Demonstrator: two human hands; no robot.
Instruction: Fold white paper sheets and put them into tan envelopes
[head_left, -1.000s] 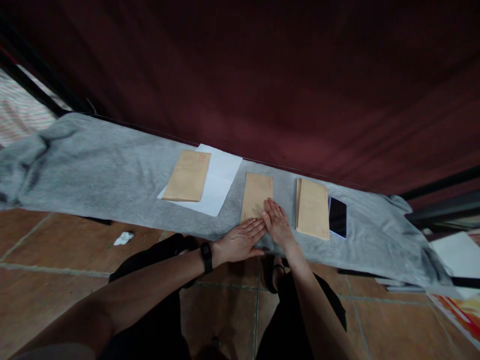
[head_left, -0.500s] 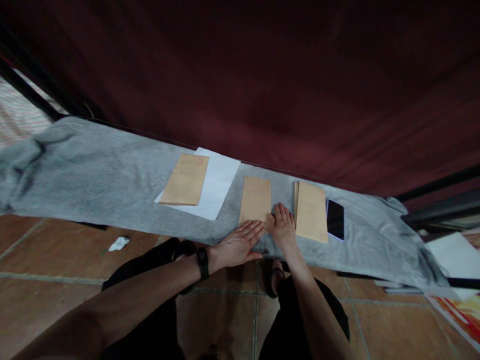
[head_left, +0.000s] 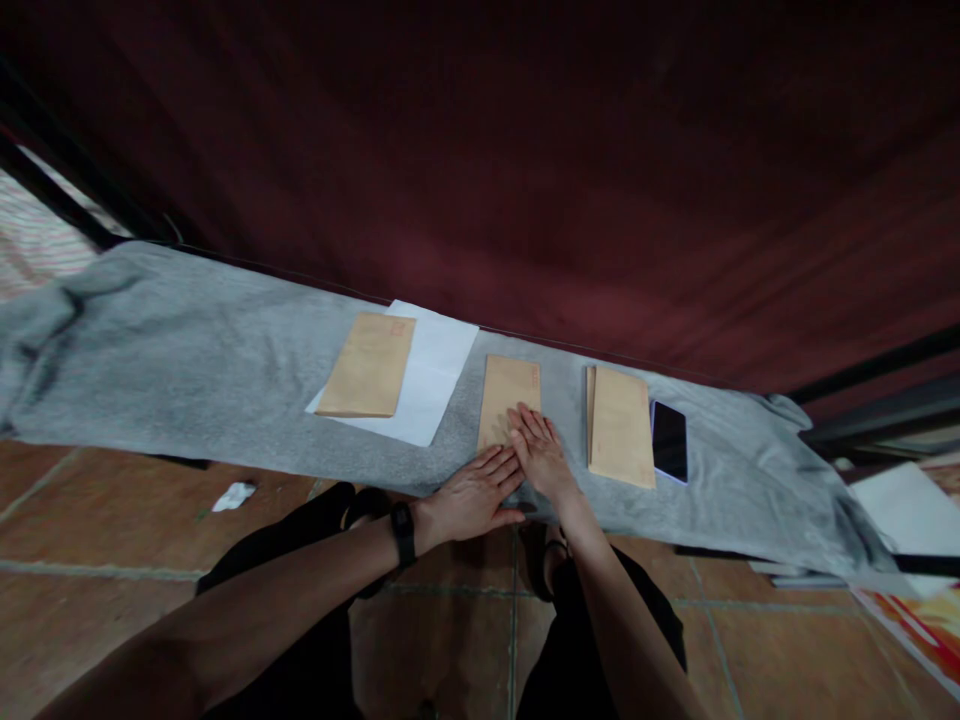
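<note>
A brown paper envelope [head_left: 510, 385] lies flat in the middle of the grey cloth, its near end covered by my hands. My left hand [head_left: 476, 492] rests flat across that near end, fingers stretched out and pointing right. On the envelope's right side lies my right hand [head_left: 544, 455], palm down with its fingers extended. To the right is a stack of brown envelopes [head_left: 621, 425]. Further left, more brown envelopes [head_left: 369, 362] sit on white paper sheets [head_left: 441, 365]. Neither hand grasps anything.
A phone [head_left: 670, 440] lies beside the right stack. The grey cloth [head_left: 225, 370] covers a long narrow surface backed by a dark red curtain [head_left: 480, 180]. A crumpled white tissue [head_left: 234, 496] is on the tiled floor [head_left: 442, 640]. White papers [head_left: 911, 510] are at the far right.
My right hand has slid left from the envelope's right edge onto the envelope, close to my left fingertips. My left hand has stayed almost in place.
</note>
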